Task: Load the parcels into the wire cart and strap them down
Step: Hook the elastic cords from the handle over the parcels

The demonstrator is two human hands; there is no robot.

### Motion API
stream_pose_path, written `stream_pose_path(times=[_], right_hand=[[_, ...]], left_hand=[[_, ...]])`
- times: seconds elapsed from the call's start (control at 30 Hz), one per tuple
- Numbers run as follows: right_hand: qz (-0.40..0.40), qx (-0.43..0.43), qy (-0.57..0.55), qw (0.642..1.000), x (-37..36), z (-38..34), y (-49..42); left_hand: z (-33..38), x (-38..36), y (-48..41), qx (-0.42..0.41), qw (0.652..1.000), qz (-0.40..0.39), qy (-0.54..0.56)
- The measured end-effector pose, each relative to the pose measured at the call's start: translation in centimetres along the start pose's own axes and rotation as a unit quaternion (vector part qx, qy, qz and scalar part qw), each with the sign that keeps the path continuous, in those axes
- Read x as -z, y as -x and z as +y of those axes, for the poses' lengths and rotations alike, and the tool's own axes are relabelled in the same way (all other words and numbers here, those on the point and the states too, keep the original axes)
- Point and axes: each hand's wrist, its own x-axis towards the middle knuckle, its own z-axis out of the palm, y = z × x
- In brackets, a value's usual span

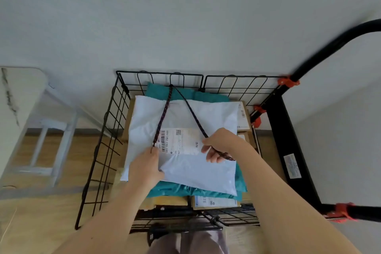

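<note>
Parcels (pixel 185 117) are stacked in the cart (pixel 160 73) at the centre of the frame. A white mailer (pixel 206 173) lies on top, a teal mailer (pixel 165 92) beneath it, and boxes (pixel 165 200) at the bottom. A cord (pixel 163 113) is looped at the far rim, and two strands are drawn from there across the white mailer toward the bottom of the frame.

Grip state:
- Left hand (pixel 147 168): the grip is closed on the end of the left strand, just below its metal ferrule.
- Right hand (pixel 218 144): the grip is wrapped round the right strand, whose tail comes out below the palm.

Likely faults from here:
- If either grip is loosened under tension, the cord may be snapped back toward the far rim.
- The loop at the far rim may be pulled off if the strands are drawn at too steep an angle.
- The slick white mailer may be dragged sideways off the teal one if only one strand is tightened.
- Both strands start from one point, so the stack's right side may be left unrestrained.

Not determinable:
- How the cord is fastened at the far rim is too small to be made out.
- Any hook on the left end is covered by the fingers.
- The near wall of the cart is blurred and partly hidden by the forearms.
- The handle (pixel 329 47) is cut off at the right edge.
</note>
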Motion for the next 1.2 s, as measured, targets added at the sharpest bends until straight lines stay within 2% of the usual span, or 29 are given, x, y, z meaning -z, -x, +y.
stream_pose_path(times=[0.07, 0.17, 0.33, 0.43, 0.5, 0.57, 0.63, 0.67, 0.73, 0.77, 0.9, 1.03, 1.07, 1.17, 1.2], right_hand=[[-0.057, -0.009, -0.038, 0.998, -1.2, 0.8, -0.3], [-0.084, 0.000, 0.001, 0.996, -3.0, 1.5, -1.1], [-0.087, -0.007, -0.013, 0.996, -4.5, 1.9, -2.6], [-0.109, -0.018, -0.074, 0.991, -5.2, 2.0, -3.8], [-0.069, 0.006, -0.084, 0.994, -5.3, 1.9, -4.1], [0.005, 0.056, -0.071, 0.996, -5.3, 1.7, -4.0], [0.040, 0.086, -0.067, 0.993, -5.2, 1.6, -4.1], [0.042, 0.091, -0.071, 0.992, -5.2, 1.6, -4.3], [0.043, 0.095, -0.073, 0.992, -5.3, 1.5, -4.6], [0.041, 0.095, -0.073, 0.992, -5.3, 1.5, -4.7], [0.021, 0.093, -0.100, 0.990, -5.4, 1.7, -4.6], [0.009, 0.092, -0.112, 0.989, -5.1, 1.7, -4.1], [0.008, 0.091, -0.106, 0.990, -5.0, 1.7, -4.1], [-0.002, 0.086, -0.098, 0.991, -4.6, 1.6, -3.9], [-0.008, 0.084, -0.099, 0.991, -4.5, 1.6, -3.9]], left_hand=[[-0.5, 0.6, -0.5, -0.008, 0.999, -0.041, 0.006], [0.1, 1.5, -0.8, -0.015, 0.990, -0.106, 0.089], [0.9, 1.7, -1.1, 0.051, 0.946, -0.021, 0.320], [0.8, 1.1, -1.2, 0.127, 0.881, 0.024, 0.456], [1.0, 1.0, -1.4, 0.161, 0.843, 0.051, 0.511], [1.3, 1.2, -1.3, 0.167, 0.839, 0.070, 0.513], [1.7, 1.7, -1.3, 0.172, 0.837, 0.069, 0.515], [1.7, 1.9, -1.4, 0.181, 0.824, 0.058, 0.534], [1.8, 2.1, -1.8, 0.189, 0.773, 0.008, 0.606], [1.8, 2.1, -2.0, 0.181, 0.761, -0.008, 0.623], [2.5, 2.8, -2.0, 0.160, 0.806, -0.011, 0.569], [2.8, 3.8, -2.2, 0.182, 0.785, -0.011, 0.592], [2.8, 3.9, -2.2, 0.172, 0.791, -0.007, 0.587], [2.8, 4.1, -1.9, 0.117, 0.843, 0.004, 0.525], [2.8, 4.3, -1.6, 0.100, 0.849, -0.001, 0.519]])
